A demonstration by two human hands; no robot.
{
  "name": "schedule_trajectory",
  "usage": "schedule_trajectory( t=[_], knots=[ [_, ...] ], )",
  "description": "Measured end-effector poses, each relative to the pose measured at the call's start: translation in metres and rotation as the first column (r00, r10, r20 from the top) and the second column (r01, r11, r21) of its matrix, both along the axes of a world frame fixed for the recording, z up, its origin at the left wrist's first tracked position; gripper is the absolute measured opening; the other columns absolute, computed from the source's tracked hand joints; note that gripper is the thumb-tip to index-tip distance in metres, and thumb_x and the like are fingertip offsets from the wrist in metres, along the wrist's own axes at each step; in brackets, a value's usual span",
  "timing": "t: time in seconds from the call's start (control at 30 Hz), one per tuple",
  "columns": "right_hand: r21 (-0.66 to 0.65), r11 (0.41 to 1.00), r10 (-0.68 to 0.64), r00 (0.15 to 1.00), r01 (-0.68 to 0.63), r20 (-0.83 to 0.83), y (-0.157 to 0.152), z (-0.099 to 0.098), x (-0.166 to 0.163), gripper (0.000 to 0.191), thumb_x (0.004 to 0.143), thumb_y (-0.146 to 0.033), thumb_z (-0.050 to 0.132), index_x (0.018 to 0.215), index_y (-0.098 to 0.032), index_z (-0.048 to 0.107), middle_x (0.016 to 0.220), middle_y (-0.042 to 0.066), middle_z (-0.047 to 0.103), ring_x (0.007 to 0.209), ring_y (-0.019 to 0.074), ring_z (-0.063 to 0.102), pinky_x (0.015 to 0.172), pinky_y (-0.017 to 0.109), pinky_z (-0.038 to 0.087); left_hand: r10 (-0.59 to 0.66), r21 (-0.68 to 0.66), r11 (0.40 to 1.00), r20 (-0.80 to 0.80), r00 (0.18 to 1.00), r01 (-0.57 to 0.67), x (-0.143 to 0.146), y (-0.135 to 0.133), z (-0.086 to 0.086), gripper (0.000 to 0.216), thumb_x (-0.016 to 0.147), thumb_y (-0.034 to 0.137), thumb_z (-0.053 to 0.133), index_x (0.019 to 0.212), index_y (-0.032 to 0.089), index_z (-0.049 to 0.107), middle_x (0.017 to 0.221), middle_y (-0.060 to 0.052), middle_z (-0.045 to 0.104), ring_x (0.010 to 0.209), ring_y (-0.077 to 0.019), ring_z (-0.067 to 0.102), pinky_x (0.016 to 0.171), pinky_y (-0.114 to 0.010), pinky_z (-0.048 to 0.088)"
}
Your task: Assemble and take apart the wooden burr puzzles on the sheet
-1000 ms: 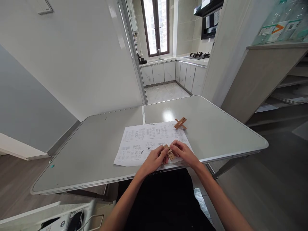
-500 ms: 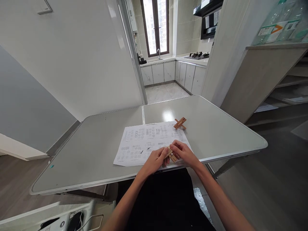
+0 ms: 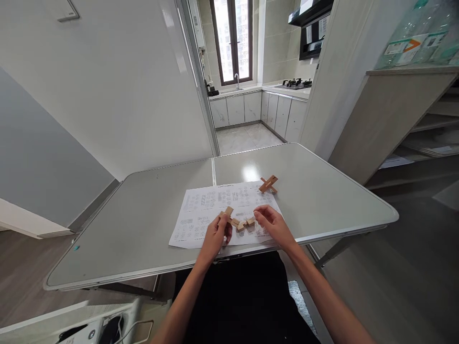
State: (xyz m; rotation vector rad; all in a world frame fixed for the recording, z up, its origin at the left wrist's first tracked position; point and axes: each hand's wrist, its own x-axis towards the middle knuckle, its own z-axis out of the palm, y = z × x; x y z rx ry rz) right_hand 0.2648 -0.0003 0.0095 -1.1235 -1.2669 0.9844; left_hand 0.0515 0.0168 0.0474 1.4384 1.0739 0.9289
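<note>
My left hand (image 3: pixel 215 233) is closed on a light wooden puzzle piece (image 3: pixel 228 211), pinched between thumb and fingers above the printed sheet (image 3: pixel 195 210). From its right side a narrow wooden piece (image 3: pixel 234 222) sticks out; whether it is joined to the held one I cannot tell. Two small wooden blocks (image 3: pixel 241 226) lie close by, between my hands. My right hand (image 3: pixel 275 228) is just right of them, fingers loosely curled with a gap to the thumb and nothing visible in them. A darker crossed wooden assembly (image 3: pixel 268 184) rests at the sheet's upper right corner.
The grey-green table (image 3: pixel 143 224) has a pale metal rim and a seam across it. A tiny teal bit (image 3: pixel 76 248) lies near its left edge. At the right stands a wooden shelf (image 3: pixel 401 95) with plastic bottles (image 3: pixel 412 48) on top.
Both hands were together around the wooden pieces. Now they are apart: my left hand has moved left and up with a piece, and small blocks show loose between the hands.
</note>
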Motion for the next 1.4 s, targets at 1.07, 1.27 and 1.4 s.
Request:
schedule_trajectory(
  t=[1.07,1.27,1.4],
  knots=[
    [-0.228,0.968,0.06,0.98,-0.103,-0.188,0.012,0.013,-0.016,0.037,0.086,-0.059,0.072,0.094,-0.024,0.061,0.066,-0.007,0.041,0.052,0.0121,0.037,0.05,0.028,0.032,0.057,-0.007,0.998,0.051,0.997,-0.056,-0.023,-0.012,-0.026,0.051,0.098,0.067,0.047,0.087,0.019,0.058,0.06,0.004,0.056,0.048,-0.011,0.049,0.048,-0.022,0.039],
    [-0.263,0.934,0.143,0.926,-0.243,-0.349,0.012,0.03,-0.024,0.029,0.086,-0.043,0.073,0.108,-0.025,0.067,0.085,0.0,0.056,0.06,0.0143,0.046,0.054,0.03,0.041,0.062,-0.015,0.998,0.047,0.997,-0.062,-0.023,-0.013,-0.022,0.052,0.098,0.068,0.047,0.086,0.019,0.057,0.06,0.004,0.055,0.049,-0.0113,0.049,0.049,-0.022,0.04],
    [-0.262,0.914,0.192,0.899,-0.31,-0.394,0.012,0.035,-0.029,0.031,0.091,-0.049,0.065,0.11,-0.025,0.073,0.1,0.006,0.064,0.07,0.0181,0.056,0.057,0.032,0.048,0.071,-0.032,0.997,0.066,0.995,-0.069,-0.022,-0.015,-0.018,0.052,0.097,0.069,0.049,0.083,0.02,0.055,0.061,0.004,0.055,0.049,-0.0114,0.049,0.05,-0.023,0.041]
  ],
)
